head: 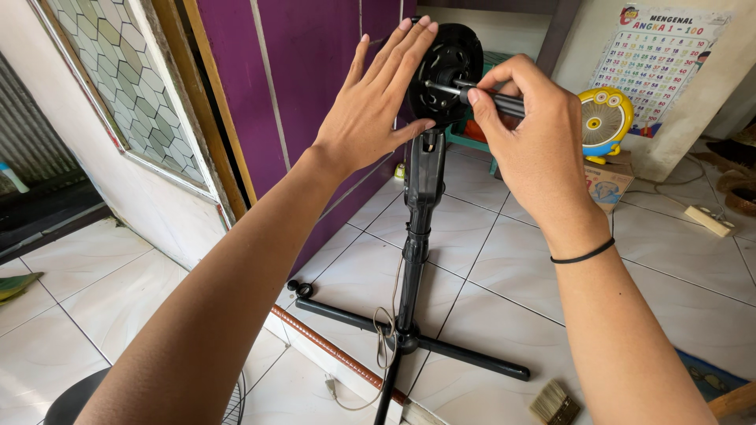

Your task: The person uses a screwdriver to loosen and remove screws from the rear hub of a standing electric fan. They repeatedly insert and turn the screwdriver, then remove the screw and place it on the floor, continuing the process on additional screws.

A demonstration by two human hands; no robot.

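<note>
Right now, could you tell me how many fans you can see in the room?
2: the black stand fan without its guard, held by both hands at centre, and a small yellow toy-like fan on a cardboard box at right. Others may be hidden.

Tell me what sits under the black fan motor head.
Under the fan motor head a black pole drops to a cross-shaped base on the white tile floor, its cord looped there. The left hand covers the head's left side.
</note>
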